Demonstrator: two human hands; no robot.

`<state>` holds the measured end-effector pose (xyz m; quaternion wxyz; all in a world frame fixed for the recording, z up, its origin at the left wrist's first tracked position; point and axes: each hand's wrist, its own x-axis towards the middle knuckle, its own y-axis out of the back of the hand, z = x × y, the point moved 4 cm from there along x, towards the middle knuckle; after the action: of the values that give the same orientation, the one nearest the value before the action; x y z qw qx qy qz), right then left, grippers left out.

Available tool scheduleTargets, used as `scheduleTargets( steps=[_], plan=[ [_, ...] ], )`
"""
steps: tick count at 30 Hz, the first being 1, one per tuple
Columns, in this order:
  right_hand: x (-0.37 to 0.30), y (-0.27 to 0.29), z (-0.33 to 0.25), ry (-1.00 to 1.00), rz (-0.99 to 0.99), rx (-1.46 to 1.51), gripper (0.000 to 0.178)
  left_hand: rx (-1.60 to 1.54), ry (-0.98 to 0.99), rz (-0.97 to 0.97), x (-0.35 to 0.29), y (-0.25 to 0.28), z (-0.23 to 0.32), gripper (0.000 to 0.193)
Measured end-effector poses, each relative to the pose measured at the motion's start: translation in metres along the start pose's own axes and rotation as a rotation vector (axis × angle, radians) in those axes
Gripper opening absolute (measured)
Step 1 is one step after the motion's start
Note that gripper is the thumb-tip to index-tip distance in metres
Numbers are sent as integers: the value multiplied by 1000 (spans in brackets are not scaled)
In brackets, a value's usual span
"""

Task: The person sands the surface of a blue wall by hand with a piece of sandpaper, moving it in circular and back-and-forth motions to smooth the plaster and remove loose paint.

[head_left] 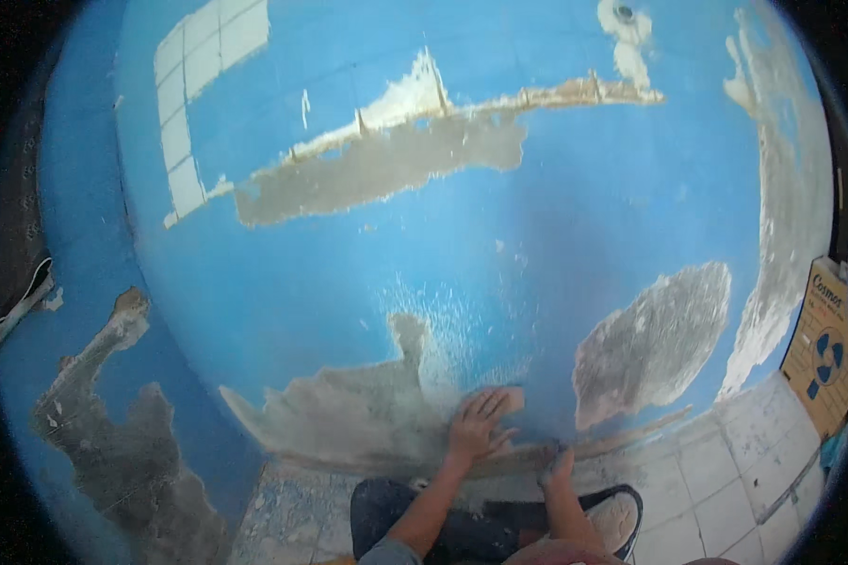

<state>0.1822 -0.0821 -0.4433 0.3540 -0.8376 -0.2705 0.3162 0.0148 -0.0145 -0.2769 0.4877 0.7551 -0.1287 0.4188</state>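
Observation:
My left hand (478,428) presses against the low part of the blue wall (349,264), its fingers laid over a small pinkish flat piece (512,400). A scuffed, whitened area of paint (457,344) lies just above that hand, and a bare grey patch (349,410) is beside it on the left. Lower and to the right, my right hand (558,466) is by the foot of the wall. Its fingers look closed around something dark at their tips, too small to make out.
White floor tiles (697,471) run along the wall, dusty with chips at left. A cardboard box (824,348) with a fan picture stands at right. More grey patches (655,344) mark the wall. My shoe (615,520) is close to the right forearm.

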Motion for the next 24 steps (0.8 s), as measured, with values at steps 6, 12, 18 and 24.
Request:
scheduleTargets(
  steps=[6,12,18,24],
  plan=[
    [-16,3,1,-78,28,194,61,259,144,605,210,175,-67,70],
    [-37,-20,-25,-33,36,132,60,235,213,528,187,121,-53,67],
    [-35,-10,-2,-103,52,118,64,138,225,150,-16,-14,-1,70],
    [-26,-2,-20,-115,53,262,77,132,266,456,157,89,-18,72]
  ],
)
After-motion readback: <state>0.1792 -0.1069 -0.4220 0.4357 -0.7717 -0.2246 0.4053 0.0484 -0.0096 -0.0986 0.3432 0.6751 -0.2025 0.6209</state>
